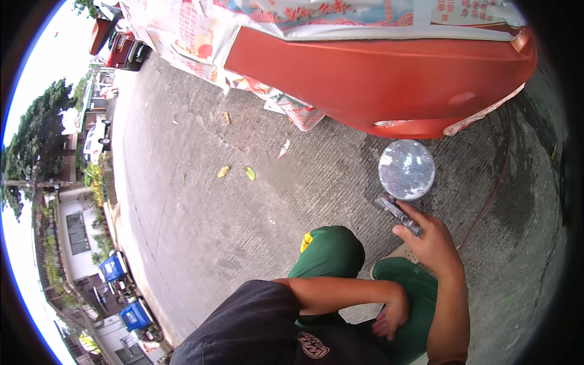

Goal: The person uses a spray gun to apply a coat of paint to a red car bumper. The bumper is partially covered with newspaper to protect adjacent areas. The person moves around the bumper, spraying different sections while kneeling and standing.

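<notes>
My right hand (433,242) is closed around a short, grey-stained bar-like tool (399,215), its thumb and forefinger along the sides. The tool's exact kind I cannot make out. Just beyond it on the concrete stands a round silver can (406,170), its top smeared with white. Above the can is a red car bumper (389,79) with a pale, chipped-looking strip along its lower edge. My left hand (392,311) lies against my right thigh in green trousers, its fingers loosely bent and slightly apart, with nothing seen in them.
Printed plastic sheeting (340,18) covers the car above and beside the bumper. A thin hose or cable (486,207) runs along the ground at the right. Leaves (250,173) lie on the rough concrete. Blue-covered vehicles (135,314) and houses line the far left.
</notes>
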`<state>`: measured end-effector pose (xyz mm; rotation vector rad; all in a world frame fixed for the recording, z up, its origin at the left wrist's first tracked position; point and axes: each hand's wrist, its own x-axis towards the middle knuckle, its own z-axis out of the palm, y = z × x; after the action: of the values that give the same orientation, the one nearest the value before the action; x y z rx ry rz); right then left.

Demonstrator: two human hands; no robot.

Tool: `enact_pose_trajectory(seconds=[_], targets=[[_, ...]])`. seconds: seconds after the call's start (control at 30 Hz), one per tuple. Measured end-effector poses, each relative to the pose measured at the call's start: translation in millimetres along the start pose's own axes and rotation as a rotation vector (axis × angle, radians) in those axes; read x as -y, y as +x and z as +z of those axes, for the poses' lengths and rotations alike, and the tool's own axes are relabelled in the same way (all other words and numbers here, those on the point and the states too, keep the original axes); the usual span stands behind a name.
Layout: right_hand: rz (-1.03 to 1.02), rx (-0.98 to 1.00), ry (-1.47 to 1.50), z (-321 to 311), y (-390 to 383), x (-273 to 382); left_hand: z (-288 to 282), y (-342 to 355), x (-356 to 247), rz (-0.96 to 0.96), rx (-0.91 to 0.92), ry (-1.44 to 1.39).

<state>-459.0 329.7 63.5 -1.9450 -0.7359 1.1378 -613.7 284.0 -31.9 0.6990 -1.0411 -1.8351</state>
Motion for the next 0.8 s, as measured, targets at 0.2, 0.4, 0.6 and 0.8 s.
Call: enact_pose_trajectory(seconds=[0.2,0.4,0.6,0.8], targets=[[0.101,-0.085,0.052,5.1,-13.1,-33.1,92.0,-37.6,-27.3,-0.124,-0.229,-0.443],[0.17,-0.443,0.133,30.0,-57.6,-27.6,186.2,-138.7,-50.3,-0.891,-0.638,0.326],[0.488,-0.71,0.373,65.8,-120.3,15.0,217.9,-271.1,-43.7,-0.949,-0.377,0.763],[0.638,-0.935,0.611,184.5,-114.8,34.1,230.0,-315.8,-3.2,-0.891,-0.03,0.853]])
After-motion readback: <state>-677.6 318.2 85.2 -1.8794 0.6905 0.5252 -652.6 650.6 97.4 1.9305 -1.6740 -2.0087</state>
